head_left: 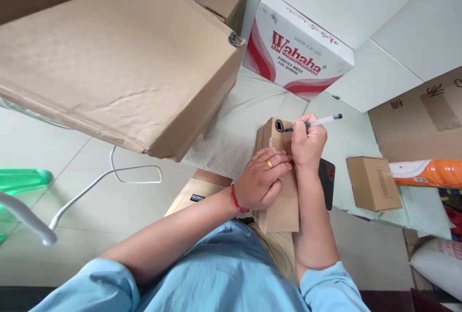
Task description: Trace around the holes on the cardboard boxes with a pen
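Observation:
A long brown cardboard box (282, 206) lies lengthwise in front of me, its near end close to my blue shirt. My left hand (265, 177) lies across its top with the fingers extended, pressing on the cardboard; it wears a gold ring and a red bracelet. Closed around a pen (325, 120) is my right hand (308, 141), resting at the box's right side. The pen's dark tip points left at a thick black ring-shaped mark (279, 125) near the far end of the box. A black phone (327, 184) lies partly hidden beside my right forearm.
A large carton (144, 62) fills the upper left. Behind the pale-covered table (249, 105) stands a white and red Wahaha water carton (296, 52). To the right are a small brown box (373, 182) and an orange-wrapped roll (429, 172). A white metal frame (83, 201) stands at left.

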Demonstrator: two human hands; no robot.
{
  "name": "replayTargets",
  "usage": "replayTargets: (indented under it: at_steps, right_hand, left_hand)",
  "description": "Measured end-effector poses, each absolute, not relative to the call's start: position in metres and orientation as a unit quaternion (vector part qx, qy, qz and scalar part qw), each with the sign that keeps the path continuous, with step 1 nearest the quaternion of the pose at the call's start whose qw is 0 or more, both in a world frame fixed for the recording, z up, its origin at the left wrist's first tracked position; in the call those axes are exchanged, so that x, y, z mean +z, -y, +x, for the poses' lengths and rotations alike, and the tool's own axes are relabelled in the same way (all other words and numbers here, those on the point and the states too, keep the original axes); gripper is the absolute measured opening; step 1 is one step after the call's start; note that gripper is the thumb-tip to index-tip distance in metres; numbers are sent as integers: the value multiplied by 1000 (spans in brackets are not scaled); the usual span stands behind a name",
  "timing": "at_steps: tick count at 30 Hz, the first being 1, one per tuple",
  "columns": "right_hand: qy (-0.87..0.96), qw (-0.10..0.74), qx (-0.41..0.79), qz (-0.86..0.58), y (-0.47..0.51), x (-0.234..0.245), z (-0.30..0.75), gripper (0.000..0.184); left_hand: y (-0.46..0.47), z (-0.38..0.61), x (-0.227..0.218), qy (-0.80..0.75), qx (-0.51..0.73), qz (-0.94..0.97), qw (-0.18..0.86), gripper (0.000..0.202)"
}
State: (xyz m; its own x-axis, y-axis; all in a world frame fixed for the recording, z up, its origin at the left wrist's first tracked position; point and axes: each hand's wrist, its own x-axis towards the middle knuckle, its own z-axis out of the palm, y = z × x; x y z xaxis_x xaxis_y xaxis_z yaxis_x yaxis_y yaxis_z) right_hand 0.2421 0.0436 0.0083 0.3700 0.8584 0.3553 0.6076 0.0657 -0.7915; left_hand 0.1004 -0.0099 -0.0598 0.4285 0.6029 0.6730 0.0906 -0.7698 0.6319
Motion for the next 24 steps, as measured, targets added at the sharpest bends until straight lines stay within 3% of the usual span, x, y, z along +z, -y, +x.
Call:
replayTargets:
  at_steps: [24]
  right_hand:
    - [537,495,114,-674,-46,6,245,16]
  left_hand:
    - [10,102,-60,-212,510,794,254,44]
